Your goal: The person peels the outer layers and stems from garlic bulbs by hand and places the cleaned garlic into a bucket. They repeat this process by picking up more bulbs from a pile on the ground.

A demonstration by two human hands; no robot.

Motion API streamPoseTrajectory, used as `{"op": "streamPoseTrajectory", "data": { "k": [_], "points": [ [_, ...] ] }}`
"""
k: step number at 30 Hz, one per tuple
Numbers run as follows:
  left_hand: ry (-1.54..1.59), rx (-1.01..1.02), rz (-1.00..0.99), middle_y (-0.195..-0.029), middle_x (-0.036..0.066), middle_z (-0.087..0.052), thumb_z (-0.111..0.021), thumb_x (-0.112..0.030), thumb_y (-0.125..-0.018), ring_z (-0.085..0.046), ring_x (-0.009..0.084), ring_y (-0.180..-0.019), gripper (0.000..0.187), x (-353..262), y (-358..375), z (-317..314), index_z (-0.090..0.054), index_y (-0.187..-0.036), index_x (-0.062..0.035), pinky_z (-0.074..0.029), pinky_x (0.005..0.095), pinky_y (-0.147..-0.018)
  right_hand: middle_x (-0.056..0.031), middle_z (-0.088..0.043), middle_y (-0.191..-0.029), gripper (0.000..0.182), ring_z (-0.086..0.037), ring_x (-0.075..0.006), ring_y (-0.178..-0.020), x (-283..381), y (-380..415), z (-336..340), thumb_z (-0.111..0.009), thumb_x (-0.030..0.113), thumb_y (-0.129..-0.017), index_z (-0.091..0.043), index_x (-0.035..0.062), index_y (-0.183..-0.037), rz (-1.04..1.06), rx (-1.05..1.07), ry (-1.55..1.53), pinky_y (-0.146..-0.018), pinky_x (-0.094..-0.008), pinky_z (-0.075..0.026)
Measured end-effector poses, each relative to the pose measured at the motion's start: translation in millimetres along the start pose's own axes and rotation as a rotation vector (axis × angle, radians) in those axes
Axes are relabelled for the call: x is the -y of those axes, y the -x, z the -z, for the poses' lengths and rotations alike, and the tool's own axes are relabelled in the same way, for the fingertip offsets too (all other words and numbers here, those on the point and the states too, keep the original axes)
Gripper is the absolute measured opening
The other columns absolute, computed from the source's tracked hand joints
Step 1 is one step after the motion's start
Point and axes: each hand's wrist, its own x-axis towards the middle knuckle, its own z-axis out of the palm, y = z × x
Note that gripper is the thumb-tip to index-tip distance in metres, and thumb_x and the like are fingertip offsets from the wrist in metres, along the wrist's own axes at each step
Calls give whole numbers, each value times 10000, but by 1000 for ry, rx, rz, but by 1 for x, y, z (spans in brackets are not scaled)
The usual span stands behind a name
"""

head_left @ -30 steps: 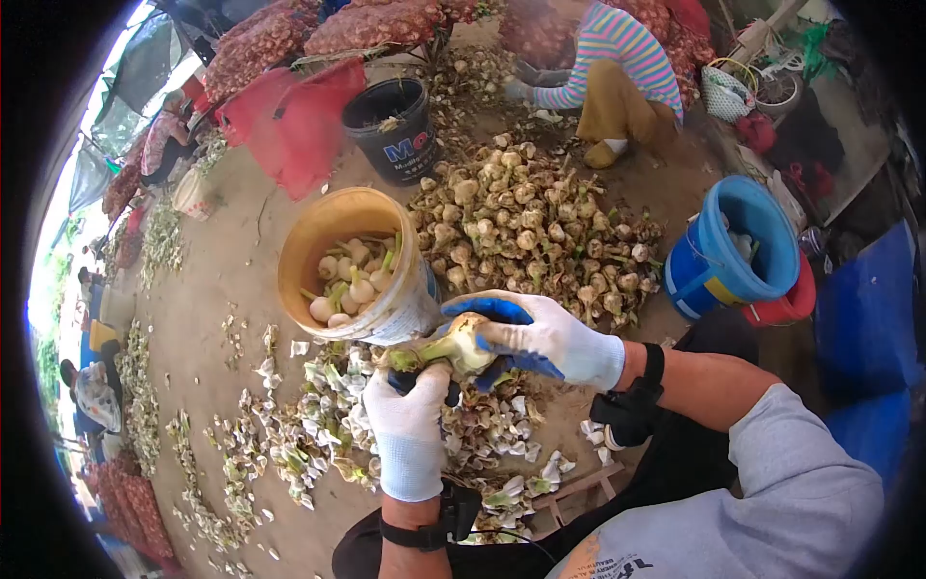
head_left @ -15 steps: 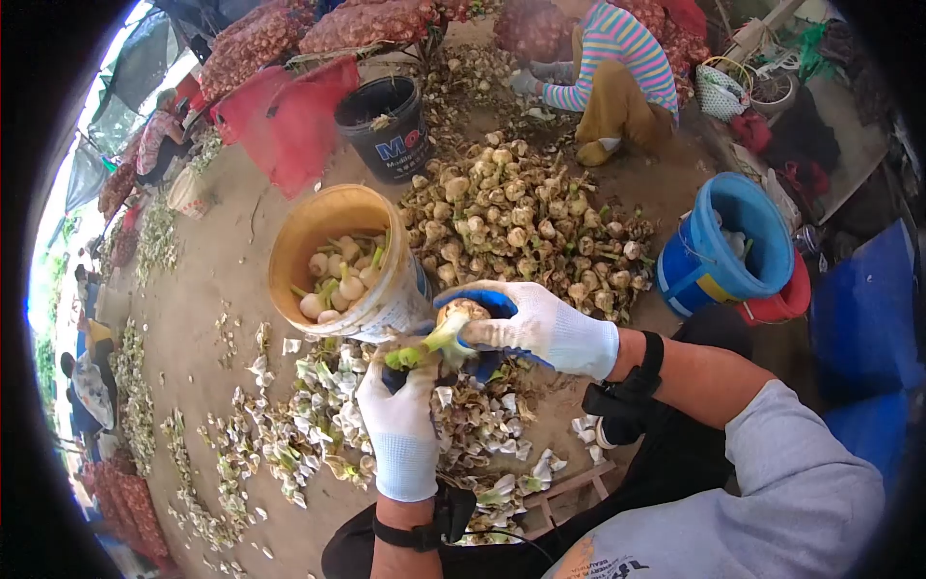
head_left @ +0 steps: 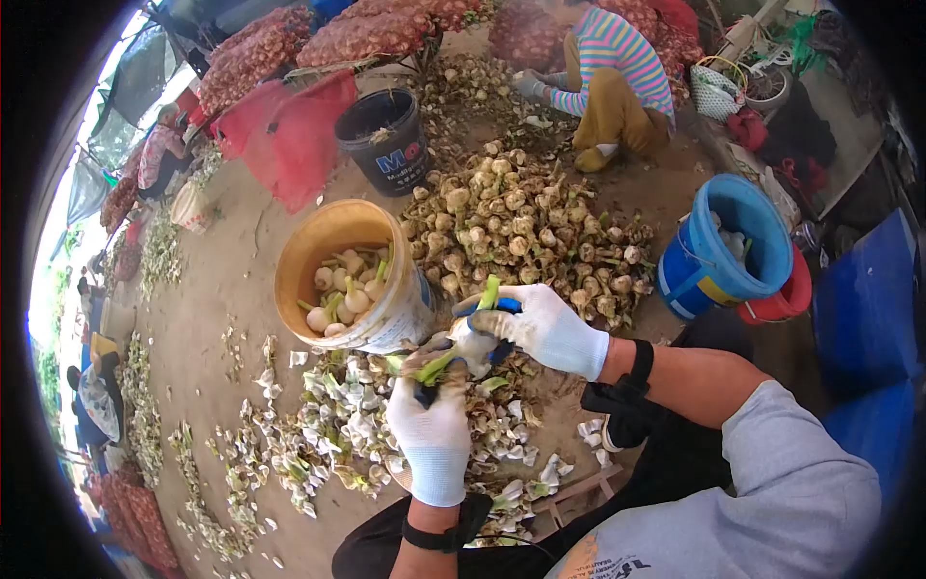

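Peeled one garlic bulb (head_left: 473, 340) over the husk-strewn ground (head_left: 207, 299).

Counted four buckets: yellow bucket (head_left: 318, 232), blue bucket (head_left: 767, 217), black bucket (head_left: 386, 154), red bucket (head_left: 796, 299) mostly hidden. Held bulb in right hand (head_left: 540, 328); pinched its husk (head_left: 424, 365) with left hand (head_left: 432, 425). Bulb partly covered by fingers.

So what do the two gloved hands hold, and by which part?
The right hand grips a garlic bulb around its head; the left hand pinches its peeled-back outer skin.

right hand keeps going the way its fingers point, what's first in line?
The right hand points left across the view, gripping a garlic bulb. Straight on, it would likely meet the yellow bucket of peeled garlic first; depth between them is unclear from this one view.
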Motion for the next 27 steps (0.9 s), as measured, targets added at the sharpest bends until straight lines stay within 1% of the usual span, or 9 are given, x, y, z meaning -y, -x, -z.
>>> {"op": "streamPoseTrajectory", "data": {
  "k": [3, 5, 9, 11, 13, 17, 23, 25, 27],
  "points": [
    [601, -168, 301, -1078, 84, -713, -702, -10, -978, -686, 151, -943, 207, 7, -6, 13, -658, -1173, 47, -583, 309, -877, -46, -759, -1079, 324, -684, -83, -939, -1, -3, 3, -665, 249, -1065, -721, -6, -1257, -3, 4, -249, -838, -271, -584],
    [633, -347, 328, -1105, 92, -705, -684, -6, -993, -698, 169, -947, 204, 25, -18, 26, -649, -1185, 54, -594, 310, -845, -58, -754, -1129, 301, -700, -115, -991, 8, -6, 11, -648, 212, -1071, -720, 9, -1281, -10, -8, -277, -896, -298, -592],
    [139, -362, 269, -1097, 108, -721, -723, -25, -970, -680, 176, -888, 307, 44, -20, 49, -639, -1253, 59, -566, 334, -817, -88, -741, -1210, 335, -691, -139, -1073, 9, -4, 27, -681, 185, -1045, -690, -8, -1318, 35, 67, -201, -969, -314, -563],
    [-450, -19, -2, -1149, 150, -717, -709, -24, -944, -696, 207, -995, 382, 31, -10, 51, -628, -1313, 36, -563, 342, -880, -112, -728, -1274, 381, -684, -162, -1149, 9, 1, 26, -699, 173, -1029, -662, -21, -1355, 18, 133, -157, -1031, -330, -538],
    [-537, 92, 79, -1137, 174, -731, -696, -63, -908, -708, 263, -1023, 465, 40, 2, 44, -624, -1357, 32, -554, 397, -906, -96, -723, -1300, 414, -662, -144, -1180, 12, 5, 21, -743, 169, -994, -664, 6, -1366, 92, 147, 31, -1072, -324, -502],
    [-353, 133, 70, -1044, 164, -765, -741, -136, -943, -703, 205, -938, 353, 1, 2, 37, -703, -1250, 36, -549, 372, -894, -81, -721, -1292, 494, -656, -136, -1183, 10, 8, 12, -809, 150, -935, -639, 21, -1380, 138, 161, 90, -1065, -320, -504],
    [-105, 113, -15, -953, 129, -787, -763, -65, -944, -696, 125, -847, 213, 8, 4, 24, -754, -1130, 38, -545, 281, -811, -102, -693, -1295, 353, -679, -184, -1145, 10, 10, 0, -819, 117, -912, -674, 35, -1223, 279, 179, 342, -1017, -347, -535],
    [-185, 134, -1, -961, 191, -765, -764, -74, -905, -751, 290, -890, 259, 3, 4, 25, -757, -1149, 12, -566, 364, -832, -128, -691, -1305, 290, -698, -239, -1126, 8, 11, -1, -817, 105, -900, -690, 48, -1154, 336, 187, 419, -975, -364, -555],
    [-230, 114, -47, -940, 190, -758, -764, -72, -889, -748, 294, -869, 234, 3, 7, 22, -756, -1107, 12, -565, 370, -810, -141, -689, -1312, 247, -704, -276, -1114, 8, 11, -2, -817, 100, -892, -696, 56, -1102, 322, 185, 394, -954, -377, -565]
  ]
}}
